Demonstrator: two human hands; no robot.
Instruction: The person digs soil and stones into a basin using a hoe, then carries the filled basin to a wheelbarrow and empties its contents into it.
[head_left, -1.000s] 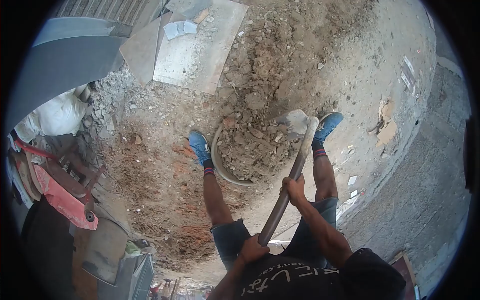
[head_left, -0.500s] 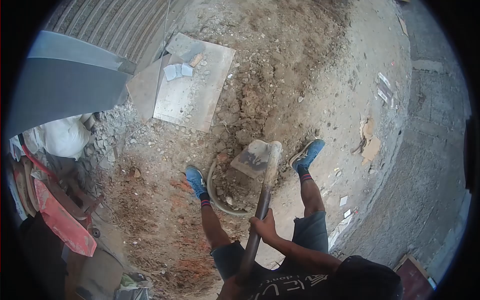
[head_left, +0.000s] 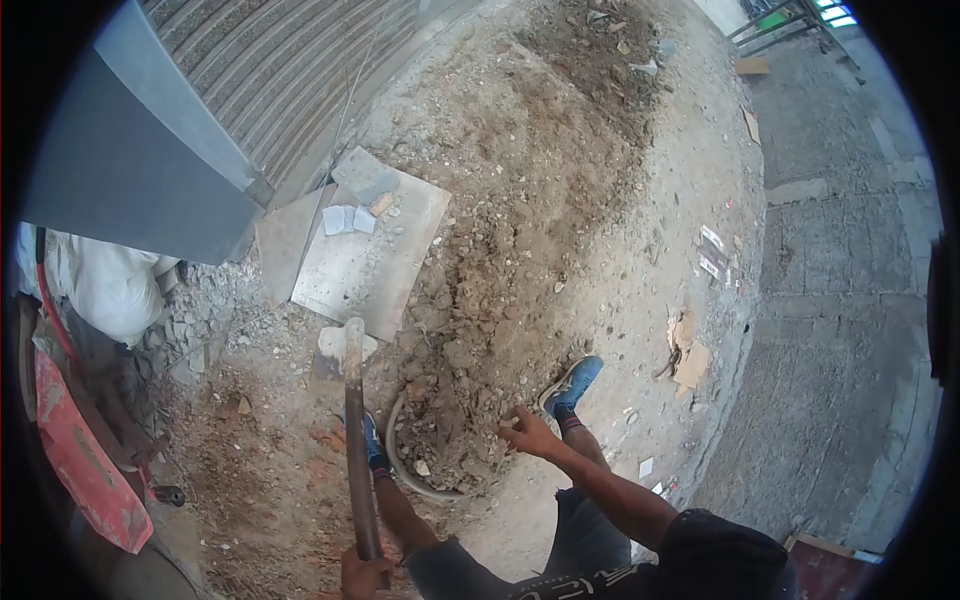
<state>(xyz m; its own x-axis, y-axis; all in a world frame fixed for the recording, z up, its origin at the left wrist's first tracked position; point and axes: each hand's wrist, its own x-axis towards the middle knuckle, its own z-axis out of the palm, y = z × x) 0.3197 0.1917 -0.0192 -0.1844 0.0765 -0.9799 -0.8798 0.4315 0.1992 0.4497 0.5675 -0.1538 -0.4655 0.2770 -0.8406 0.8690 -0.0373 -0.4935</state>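
My left hand [head_left: 367, 573] is wrapped around the lower end of a hoe's long handle. The hoe [head_left: 354, 430] points away from me on the left, its pale, dirt-caked blade [head_left: 328, 345] at the ground beside the flat board. My right hand [head_left: 530, 432] is off the handle, fingers apart and empty, above the right side of a round basin. Soil and rubble heap inside the basin [head_left: 397, 465], whose curved rim shows on the left and at the bottom. It lies between my two blue shoes; the hoe handle partly covers the left shoe [head_left: 373, 440].
A dusty board [head_left: 420, 225] with pale tile pieces [head_left: 350, 219] lies ahead left. Loose soil [head_left: 510, 270] stretches forward. White sacks [head_left: 115, 285] and a red metal piece [head_left: 85, 450] are at the left, cardboard scraps [head_left: 690, 355] at the right, near a concrete strip [head_left: 830, 370].
My right hand has let go of the hoe handle and moved over the basin. The hoe has swung left, away from the basin, with my left hand on it. The view has shifted.
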